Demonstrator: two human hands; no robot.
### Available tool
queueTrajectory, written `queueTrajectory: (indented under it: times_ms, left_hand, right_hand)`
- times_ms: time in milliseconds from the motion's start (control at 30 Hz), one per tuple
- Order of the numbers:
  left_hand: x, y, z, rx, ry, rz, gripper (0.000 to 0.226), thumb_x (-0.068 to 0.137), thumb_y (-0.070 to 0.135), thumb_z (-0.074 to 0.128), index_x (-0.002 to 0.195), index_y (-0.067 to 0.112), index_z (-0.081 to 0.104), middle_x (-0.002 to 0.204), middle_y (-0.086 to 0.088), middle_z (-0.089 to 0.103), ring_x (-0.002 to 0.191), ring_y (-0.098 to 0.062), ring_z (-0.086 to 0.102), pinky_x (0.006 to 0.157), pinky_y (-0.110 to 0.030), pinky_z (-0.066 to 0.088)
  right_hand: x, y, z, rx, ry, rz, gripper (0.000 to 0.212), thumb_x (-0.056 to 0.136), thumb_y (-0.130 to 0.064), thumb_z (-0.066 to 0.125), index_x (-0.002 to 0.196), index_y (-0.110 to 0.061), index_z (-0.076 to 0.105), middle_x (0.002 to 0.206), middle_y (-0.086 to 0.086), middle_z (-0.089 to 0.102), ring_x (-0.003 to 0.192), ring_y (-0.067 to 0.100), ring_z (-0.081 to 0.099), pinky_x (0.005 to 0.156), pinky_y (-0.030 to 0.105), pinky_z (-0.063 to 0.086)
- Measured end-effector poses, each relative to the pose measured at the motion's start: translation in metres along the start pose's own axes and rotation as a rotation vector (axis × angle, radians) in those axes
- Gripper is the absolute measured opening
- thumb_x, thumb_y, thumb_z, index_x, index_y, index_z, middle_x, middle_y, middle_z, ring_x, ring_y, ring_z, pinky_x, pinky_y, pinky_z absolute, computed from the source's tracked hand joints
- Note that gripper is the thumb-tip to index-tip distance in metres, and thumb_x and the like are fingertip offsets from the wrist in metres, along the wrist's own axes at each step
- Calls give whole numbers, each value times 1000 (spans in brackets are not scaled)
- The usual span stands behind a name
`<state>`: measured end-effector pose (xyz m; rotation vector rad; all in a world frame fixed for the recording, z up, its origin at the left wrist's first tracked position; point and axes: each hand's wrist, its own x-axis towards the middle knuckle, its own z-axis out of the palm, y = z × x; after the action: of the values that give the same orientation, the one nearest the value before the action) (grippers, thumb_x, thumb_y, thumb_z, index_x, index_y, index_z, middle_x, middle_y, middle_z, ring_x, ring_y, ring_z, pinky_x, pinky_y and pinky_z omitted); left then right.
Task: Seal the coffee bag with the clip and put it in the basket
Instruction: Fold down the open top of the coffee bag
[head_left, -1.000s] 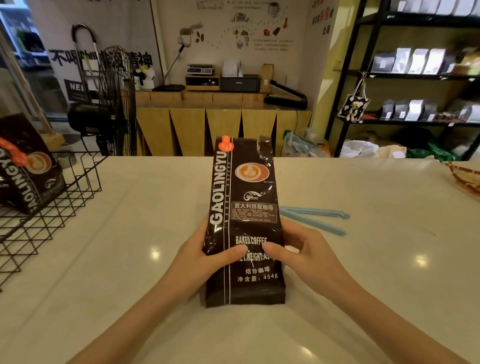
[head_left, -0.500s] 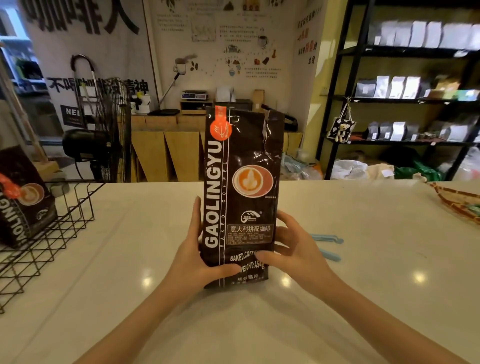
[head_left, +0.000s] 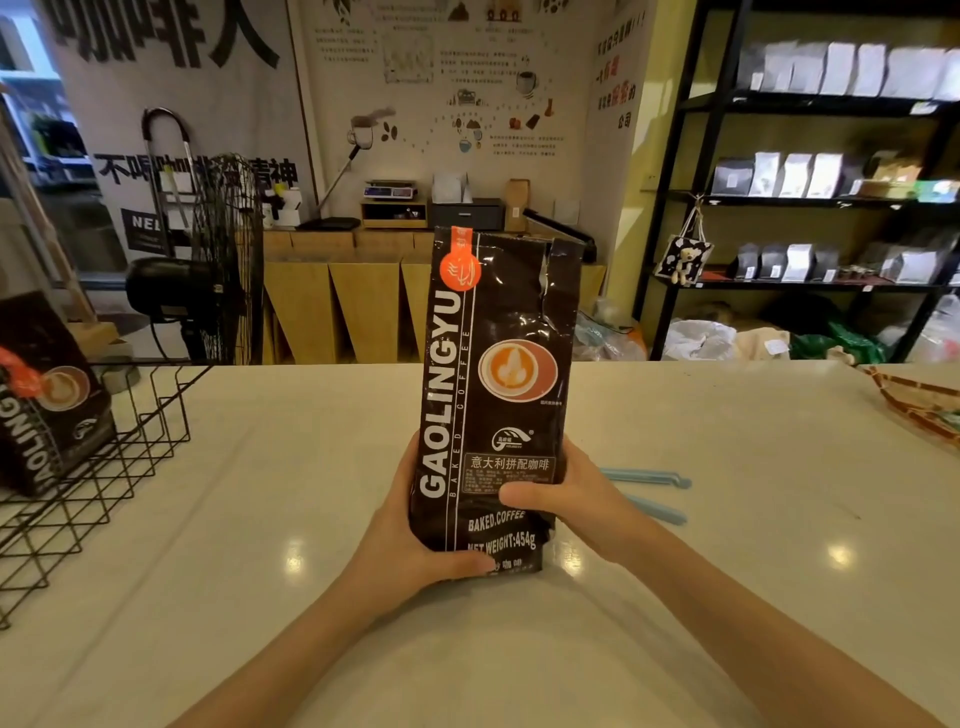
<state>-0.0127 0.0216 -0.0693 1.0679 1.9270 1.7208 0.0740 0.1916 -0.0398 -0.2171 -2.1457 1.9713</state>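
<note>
A tall dark coffee bag with white lettering stands upright on the white counter, its top edge torn open. My left hand grips its lower left side, thumb across the bottom front. My right hand grips its right side, thumb on the front. A light blue clip lies open on the counter just right of my right hand, partly hidden behind it. The black wire basket sits at the left edge.
Another dark coffee bag leans inside the wire basket. A woven tray pokes in at the far right edge of the counter. Behind the counter are a black fan, a wooden bar and black shelves with bags.
Both hands have tipped the bag from lying flat on the counter up to standing on its base. My view has lifted, showing more of the room.
</note>
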Motion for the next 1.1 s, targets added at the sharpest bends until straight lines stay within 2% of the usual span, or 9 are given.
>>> queueTrajectory:
  times_ms: [100, 500, 567, 667, 733, 833, 933, 1000, 1100]
  left_hand:
    - [1, 0, -2, 7, -14, -2, 115, 44, 15, 88, 136, 34, 23, 127, 7, 55, 113, -9, 57, 88, -38, 53]
    - [0, 10, -5, 79, -45, 51, 121, 45, 20, 88, 139, 36, 13, 117, 28, 57, 106, -1, 59, 82, -25, 54]
    - [0, 14, -6, 8, -66, 17, 116, 44, 21, 89, 135, 38, 20, 117, 20, 61, 105, -4, 61, 78, -22, 54]
    - [8, 23, -4, -224, 13, -94, 101, 30, 47, 87, 119, 33, 43, 110, 4, 64, 93, -12, 67, 68, -23, 55]
    - [14, 27, 0, -330, 123, -123, 71, 43, 38, 84, 106, 27, 53, 96, 2, 68, 76, -10, 70, 56, -19, 54]
    - [19, 30, 6, -405, 210, -125, 40, 54, 27, 68, 94, 26, 59, 86, 2, 71, 70, -11, 71, 53, -21, 54]
    - [19, 27, 7, -440, 251, -147, 37, 56, 31, 65, 93, 26, 60, 87, 1, 72, 70, -13, 71, 53, -22, 54]
    - [22, 26, 6, -467, 266, -166, 38, 57, 34, 65, 93, 25, 61, 84, 0, 73, 72, -15, 71, 55, -26, 55]
    - [25, 25, 6, -486, 283, -194, 44, 58, 38, 64, 98, 21, 61, 86, -3, 73, 74, -19, 71, 61, -31, 54]
  right_hand:
    - [4, -2, 0, -16, 76, -40, 58, 51, -26, 80, 102, -33, 53, 106, -1, 68, 99, 17, 66, 80, 29, 55]
    - [7, -10, -7, -45, 79, -54, 67, 41, -33, 82, 104, -24, 59, 105, 1, 70, 99, 17, 67, 84, 35, 55]
    - [5, -11, -7, -44, 61, -44, 68, 46, -33, 82, 108, -23, 57, 107, 1, 70, 99, 15, 67, 82, 31, 56]
    - [1, -16, -2, -30, -6, -27, 66, 54, -29, 82, 113, -25, 52, 110, -1, 68, 101, 14, 65, 81, 26, 55]
    - [-2, -19, 4, -42, -37, -19, 67, 58, -30, 82, 116, -29, 47, 112, -6, 64, 104, 12, 63, 84, 26, 54]
    - [-15, -15, 8, -3, -21, 24, 62, 63, -40, 67, 120, -33, 44, 113, -14, 61, 105, 4, 59, 84, 21, 51]
    - [-39, 10, 1, 81, 182, 45, 40, 80, -35, 60, 119, -28, 52, 122, -6, 62, 114, 7, 56, 100, 28, 43]
    - [-56, 25, 0, 28, 235, 32, 29, 89, -22, 52, 115, -35, 53, 124, -11, 61, 117, 2, 53, 97, 20, 41]
    - [-68, 30, 13, -86, 63, -1, 55, 82, -25, 53, 123, -56, 33, 132, -38, 39, 119, -21, 34, 91, 4, 31]
